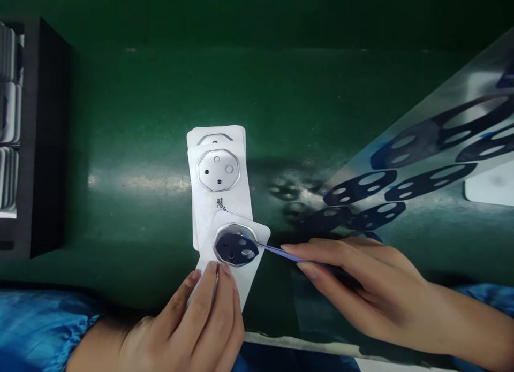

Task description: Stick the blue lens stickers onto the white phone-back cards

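Front card's direction: tilted, top end leaning away and to the right, long axis running from the left hand up toward the stack, on the front white card (247, 278).
Thin blue strip: nearly level, tip pointing left, resting on the dark octagonal film (235, 245) over the metal ring of that card.
Left hand (187, 329): fingers curled and closed on the card's lower end, thumb on the near left edge; firm pinch, no wide opening.
Right hand (361, 286): partly closed, thumb and forefinger pinched around the thin blue strip (277, 250), other fingers hidden or tucked behind, palm well right of the card.
White cards: three in view, the front one overlapping the middle white card (219, 200), which overlaps the back white card (216, 134); middle and back cards nearly upright on the green work mat (140, 109).
Octagonal metal rings: three, one per card, the back one half hidden; four holes in the middle one.
Clear plastic sheet (441, 88): right side, under at least seven dark perforated pieces, long axes slanting up to the right.
Black foam rack (48, 142): far left, white cards standing in rows.
Blue sleeves (40, 329): one at each wrist.
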The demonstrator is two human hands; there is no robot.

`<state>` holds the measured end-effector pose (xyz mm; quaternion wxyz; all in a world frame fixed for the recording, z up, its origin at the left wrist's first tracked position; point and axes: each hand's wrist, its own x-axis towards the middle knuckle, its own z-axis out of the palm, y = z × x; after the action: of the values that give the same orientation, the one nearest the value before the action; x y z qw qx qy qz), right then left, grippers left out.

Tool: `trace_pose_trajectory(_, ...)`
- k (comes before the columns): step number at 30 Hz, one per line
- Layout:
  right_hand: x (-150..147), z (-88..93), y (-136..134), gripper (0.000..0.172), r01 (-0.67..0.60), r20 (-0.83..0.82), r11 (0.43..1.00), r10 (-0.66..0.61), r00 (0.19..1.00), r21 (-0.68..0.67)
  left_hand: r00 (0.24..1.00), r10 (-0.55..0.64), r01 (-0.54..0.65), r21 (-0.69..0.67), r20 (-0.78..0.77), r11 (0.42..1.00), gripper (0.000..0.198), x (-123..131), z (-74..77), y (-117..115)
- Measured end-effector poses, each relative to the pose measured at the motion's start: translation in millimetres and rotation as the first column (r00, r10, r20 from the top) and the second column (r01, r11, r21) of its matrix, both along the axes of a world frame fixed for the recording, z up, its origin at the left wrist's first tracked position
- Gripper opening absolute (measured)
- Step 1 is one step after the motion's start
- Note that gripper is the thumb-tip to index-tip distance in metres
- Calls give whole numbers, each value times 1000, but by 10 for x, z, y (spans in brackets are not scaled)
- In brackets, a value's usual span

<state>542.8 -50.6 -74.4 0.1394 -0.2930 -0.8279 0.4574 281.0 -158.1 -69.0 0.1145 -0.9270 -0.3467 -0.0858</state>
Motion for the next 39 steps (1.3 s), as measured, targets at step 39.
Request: trace_pose_trajectory(39,-1282,290,664,24,39,539,747,-514,668,664,586,285,135,-438,759,889,49,-167,-309,335)
